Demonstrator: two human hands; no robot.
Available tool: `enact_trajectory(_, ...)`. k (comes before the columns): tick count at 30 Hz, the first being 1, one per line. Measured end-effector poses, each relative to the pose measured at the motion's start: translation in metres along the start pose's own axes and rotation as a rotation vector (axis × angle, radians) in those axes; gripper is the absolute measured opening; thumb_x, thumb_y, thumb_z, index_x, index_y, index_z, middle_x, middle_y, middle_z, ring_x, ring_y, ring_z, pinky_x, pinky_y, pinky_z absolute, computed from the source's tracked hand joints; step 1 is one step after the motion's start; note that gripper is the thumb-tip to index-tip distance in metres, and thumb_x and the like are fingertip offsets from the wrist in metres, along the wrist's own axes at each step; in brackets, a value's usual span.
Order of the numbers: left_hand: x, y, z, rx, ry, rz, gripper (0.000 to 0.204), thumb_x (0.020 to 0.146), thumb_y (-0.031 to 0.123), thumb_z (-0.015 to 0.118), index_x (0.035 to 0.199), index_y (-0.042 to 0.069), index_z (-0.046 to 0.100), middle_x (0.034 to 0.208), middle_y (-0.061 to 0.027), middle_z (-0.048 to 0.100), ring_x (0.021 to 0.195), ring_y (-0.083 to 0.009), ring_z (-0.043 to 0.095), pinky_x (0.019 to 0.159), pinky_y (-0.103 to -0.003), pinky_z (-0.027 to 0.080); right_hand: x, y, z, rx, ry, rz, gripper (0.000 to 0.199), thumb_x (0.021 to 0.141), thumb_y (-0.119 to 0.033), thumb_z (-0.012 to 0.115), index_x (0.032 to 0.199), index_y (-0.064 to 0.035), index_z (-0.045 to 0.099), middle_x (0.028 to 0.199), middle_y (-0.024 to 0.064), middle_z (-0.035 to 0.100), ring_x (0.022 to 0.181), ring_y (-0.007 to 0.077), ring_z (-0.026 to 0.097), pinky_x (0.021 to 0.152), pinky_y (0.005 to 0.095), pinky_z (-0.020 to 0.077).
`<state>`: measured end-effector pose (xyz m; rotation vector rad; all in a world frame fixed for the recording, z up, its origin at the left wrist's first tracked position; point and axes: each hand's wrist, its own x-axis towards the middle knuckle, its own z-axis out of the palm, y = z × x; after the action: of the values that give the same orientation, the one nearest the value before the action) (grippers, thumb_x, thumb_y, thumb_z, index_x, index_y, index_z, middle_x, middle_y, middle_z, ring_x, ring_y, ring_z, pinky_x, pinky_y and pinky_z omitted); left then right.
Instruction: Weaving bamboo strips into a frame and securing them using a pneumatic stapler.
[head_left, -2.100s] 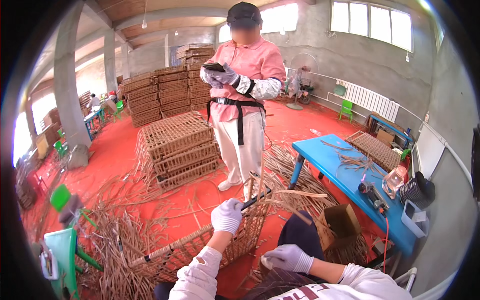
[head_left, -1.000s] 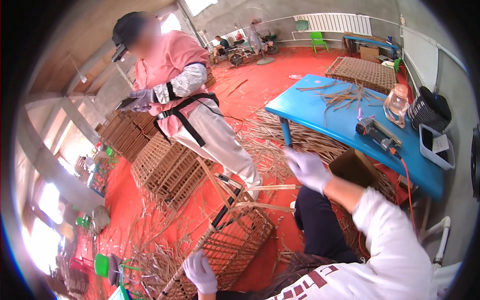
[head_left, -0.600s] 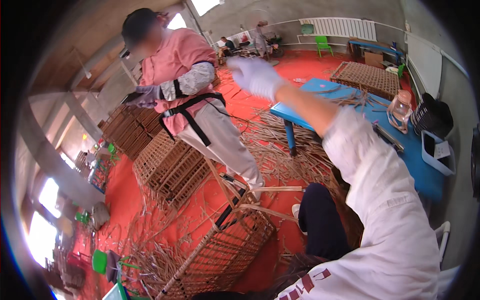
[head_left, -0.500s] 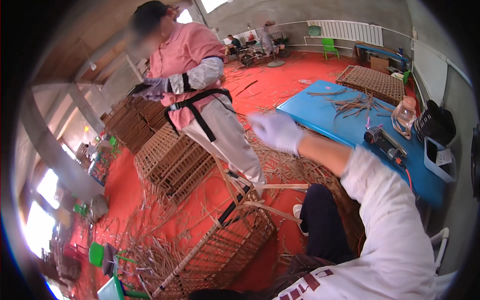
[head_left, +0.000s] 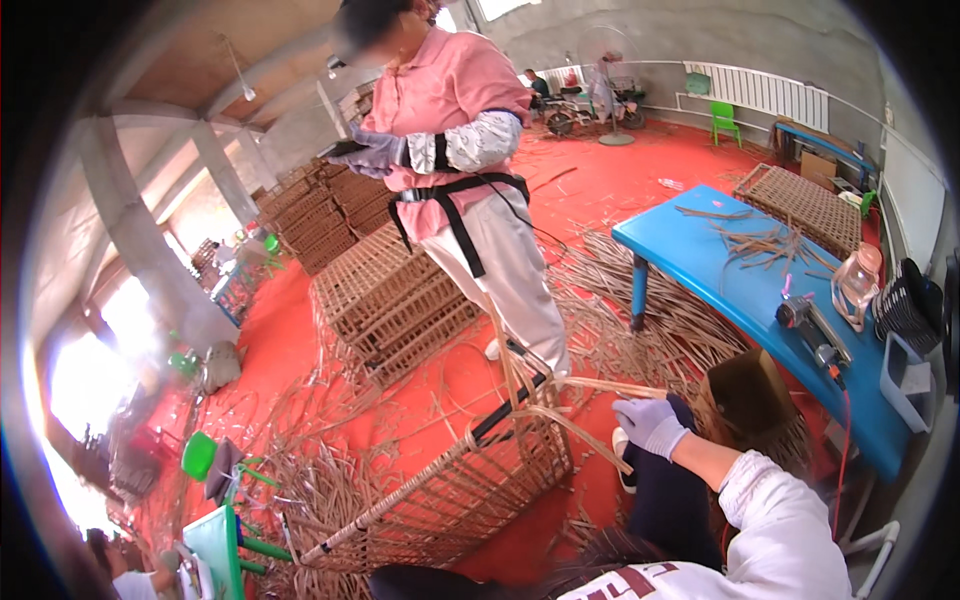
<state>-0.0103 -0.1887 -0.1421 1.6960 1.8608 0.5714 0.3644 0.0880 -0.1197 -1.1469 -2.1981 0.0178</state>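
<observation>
My right hand [head_left: 652, 426], in a pale lavender glove, hovers over or rests at my dark-trousered knee; its fingers are loosely bent and seem to hold nothing. Close to its fingertips run the loose ends of flat brown weaving strips [head_left: 590, 436]. These strips stick out from the corner of an unfinished woven basket frame [head_left: 440, 500], which lies tilted on the floor before me. A black section [head_left: 508, 410] covers part of its upper rail. My left hand is out of view.
A person in a pink shirt [head_left: 450, 110] stands ahead, gloved hands on a dark object. Stacked woven panels [head_left: 400, 290] stand behind them. On the right, a blue table [head_left: 690, 235] bears strips, a power tool [head_left: 815, 325] and a bottle [head_left: 856, 285]. An open box [head_left: 745, 395] stands beside it.
My right hand has come down from its outstretched place near the table to my knee. The view has shifted, revealing the box and the strip pile by the table.
</observation>
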Motion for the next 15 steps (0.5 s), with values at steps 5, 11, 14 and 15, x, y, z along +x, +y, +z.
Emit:
enact_trajectory(5, -0.0032, 0.0003, 0.0028, -0.012, 0.005, -0.044, 0.019, 0.086, 0.016, 0.065, 0.102, 0.007, 0.072, 0.092, -0.0139, 0.068, 0.085, -0.0319, 0.066, 0.082, -0.041, 0.052, -0.0035, 0.0055, 0.0046, 0.016, 0.02, -0.007, 0.011, 0.089, -0.021, 0.062, 0.096, -0.0136, 0.066, 0.073, 0.0081, 0.067, 0.067, 0.028, 0.068, 0.059, 0.0411, 0.0533)
enact_trajectory(11, -0.004, 0.0014, 0.002, -0.02, 0.002, -0.075, 0.021, 0.087, 0.017, 0.065, 0.103, 0.007, 0.072, 0.096, -0.0146, 0.068, 0.088, -0.0325, 0.066, 0.083, -0.04, 0.052, -0.0008, 0.0043, 0.0078, 0.12, 0.09, 0.047, 0.01, 0.087, -0.015, 0.064, 0.095, -0.0109, 0.069, 0.076, 0.0114, 0.069, 0.07, 0.0298, 0.068, 0.064, 0.0401, 0.0544)
enact_trajectory(14, -0.0022, 0.0022, 0.0007, -0.015, 0.003, -0.096, 0.021, 0.087, 0.017, 0.064, 0.104, 0.007, 0.072, 0.097, -0.015, 0.068, 0.089, -0.0327, 0.066, 0.084, -0.04, 0.052, -0.0003, 0.003, 0.0089, 0.11, 0.072, 0.053, 0.009, 0.087, -0.015, 0.064, 0.094, -0.0108, 0.069, 0.076, 0.0111, 0.069, 0.07, 0.0301, 0.068, 0.064, 0.0405, 0.0539)
enact_trajectory(15, -0.0018, 0.0023, 0.0007, -0.017, 0.002, -0.102, 0.021, 0.088, 0.017, 0.064, 0.105, 0.007, 0.072, 0.098, -0.0151, 0.068, 0.089, -0.0328, 0.066, 0.085, -0.04, 0.052, -0.0003, 0.0024, 0.009, 0.122, 0.085, 0.039, 0.009, 0.087, -0.015, 0.064, 0.094, -0.0108, 0.069, 0.076, 0.0111, 0.069, 0.07, 0.0301, 0.068, 0.064, 0.0405, 0.0539)
